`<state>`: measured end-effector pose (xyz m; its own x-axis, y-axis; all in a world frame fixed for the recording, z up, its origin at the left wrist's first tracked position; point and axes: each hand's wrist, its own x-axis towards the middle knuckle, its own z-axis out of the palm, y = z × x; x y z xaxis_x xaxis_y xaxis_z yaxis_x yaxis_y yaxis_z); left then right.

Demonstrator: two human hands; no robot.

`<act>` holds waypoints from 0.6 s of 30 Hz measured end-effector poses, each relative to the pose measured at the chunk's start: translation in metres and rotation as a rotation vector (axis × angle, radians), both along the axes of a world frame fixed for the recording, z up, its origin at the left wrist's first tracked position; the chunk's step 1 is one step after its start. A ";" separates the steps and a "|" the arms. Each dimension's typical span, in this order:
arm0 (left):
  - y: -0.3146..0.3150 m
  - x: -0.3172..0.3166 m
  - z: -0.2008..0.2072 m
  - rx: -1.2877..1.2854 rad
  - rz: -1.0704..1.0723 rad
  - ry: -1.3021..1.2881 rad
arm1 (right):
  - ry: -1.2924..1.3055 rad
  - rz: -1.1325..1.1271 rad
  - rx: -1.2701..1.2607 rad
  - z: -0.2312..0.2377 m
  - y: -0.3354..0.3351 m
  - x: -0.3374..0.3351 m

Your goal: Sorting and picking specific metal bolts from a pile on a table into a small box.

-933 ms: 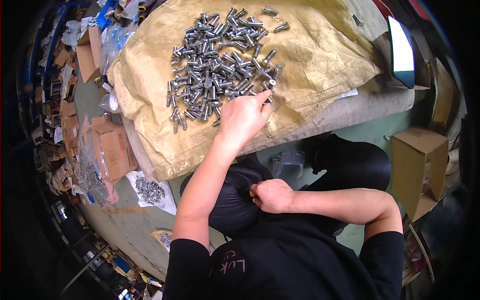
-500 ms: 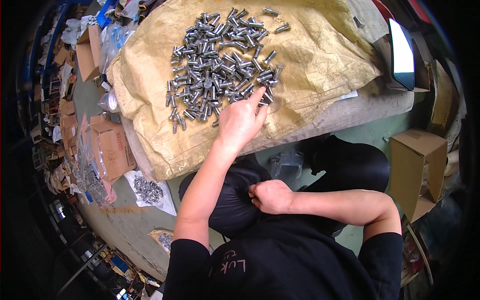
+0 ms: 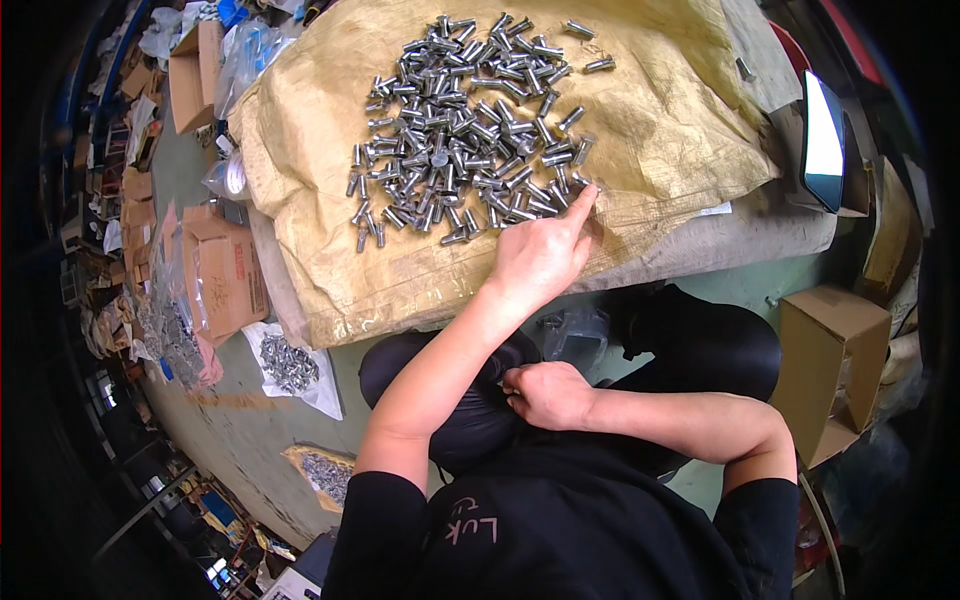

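A pile of shiny metal bolts (image 3: pixel 470 130) lies loose on a creased yellow sheet (image 3: pixel 670 120). My left hand (image 3: pixel 543 255) reaches to the pile's near right edge. Its index finger stretches out beside the outermost bolts and its thumb stands apart; no bolt shows in its grasp. Whether the fingertip touches a bolt, I cannot tell. Low over my lap, my right hand (image 3: pixel 550 394) is closed with its fingers curled in. Whatever it may hold is hidden.
Beyond the table's right end stands a dark-framed panel (image 3: pixel 824 140) with a bright face. Open cardboard boxes (image 3: pixel 835 340) (image 3: pixel 222 275) flank the table on the floor. Small metal parts (image 3: pixel 288 364) lie on a white sheet at left, and more (image 3: pixel 325 474) on a yellowish one nearer.
My left hand has slid rightward along the near edge of the pile, index finger still stretched out. The whole view has shifted slightly. My right hand stays closed over my lap.
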<state>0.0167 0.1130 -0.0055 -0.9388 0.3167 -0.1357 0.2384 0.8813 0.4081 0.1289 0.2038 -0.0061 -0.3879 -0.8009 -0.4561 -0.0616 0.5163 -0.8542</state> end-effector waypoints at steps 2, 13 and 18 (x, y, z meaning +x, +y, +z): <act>-0.006 0.001 0.002 0.042 -0.010 -0.014 | 0.004 0.003 0.001 0.000 0.000 0.000; -0.087 -0.041 -0.001 0.029 0.303 0.209 | -0.025 0.011 0.017 0.002 0.000 -0.001; -0.082 -0.057 -0.004 -0.135 0.225 0.184 | -0.014 -0.002 0.006 -0.003 -0.002 0.000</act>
<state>-0.0407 0.0305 -0.0096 -0.9959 0.0891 0.0166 0.0904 0.9634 0.2523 0.1291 0.2020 -0.0087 -0.3833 -0.7973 -0.4662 -0.0484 0.5214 -0.8519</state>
